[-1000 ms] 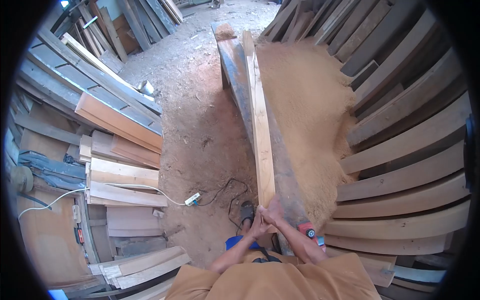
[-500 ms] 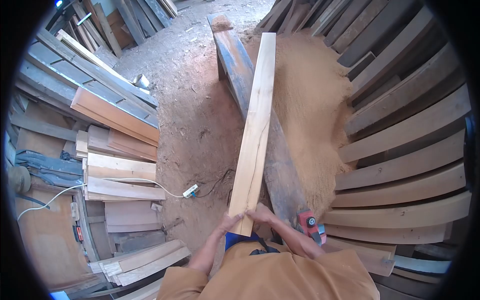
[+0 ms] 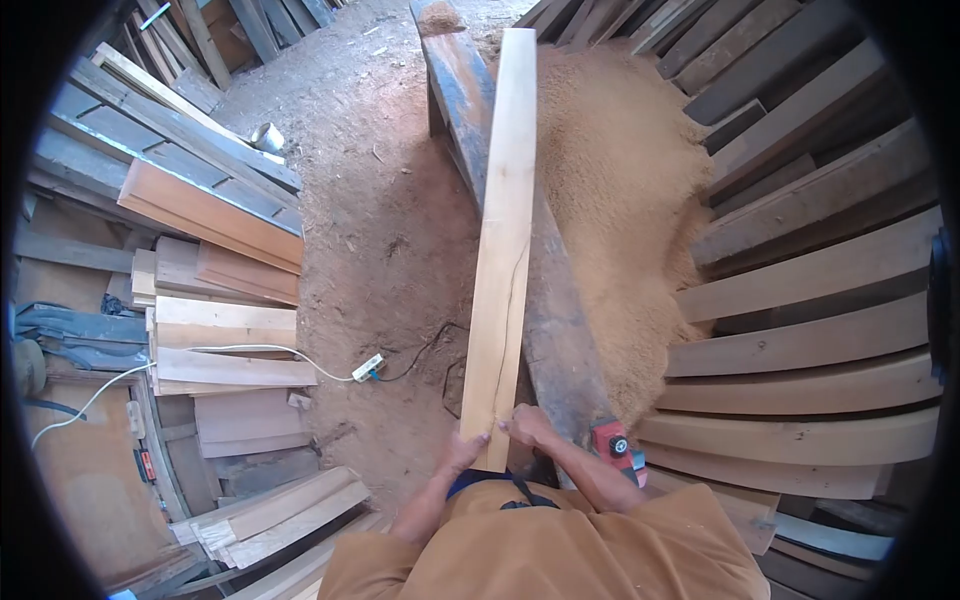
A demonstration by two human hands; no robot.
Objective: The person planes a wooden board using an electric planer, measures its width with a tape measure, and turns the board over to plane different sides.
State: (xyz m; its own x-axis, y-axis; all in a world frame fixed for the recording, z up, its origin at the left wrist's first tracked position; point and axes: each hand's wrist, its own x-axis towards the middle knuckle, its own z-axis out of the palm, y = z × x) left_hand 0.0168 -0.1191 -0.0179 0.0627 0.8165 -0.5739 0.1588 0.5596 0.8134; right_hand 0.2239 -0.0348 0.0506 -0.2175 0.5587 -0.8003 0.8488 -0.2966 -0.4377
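A long pale wooden plank points away from my body, with a dark crack running along its near half. My left hand grips its left edge close to the near end, thumb on the top face. Opposite, on the right edge, my right hand is closed round the plank, thumb on top too. Below and behind the plank lies a narrow worn bench with bluish paint at its far part. On the bench's near end, right of my right hand, sits a red power tool with a black knob.
Rows of leaning boards line the right side, beside a heap of sawdust. Stacked planks fill the left. A white power strip with cables lies on the dirt floor.
The plank's far end has swung a little left, so it points more straight ahead. Both hands keep their grip near its end. The camera view has shifted slightly.
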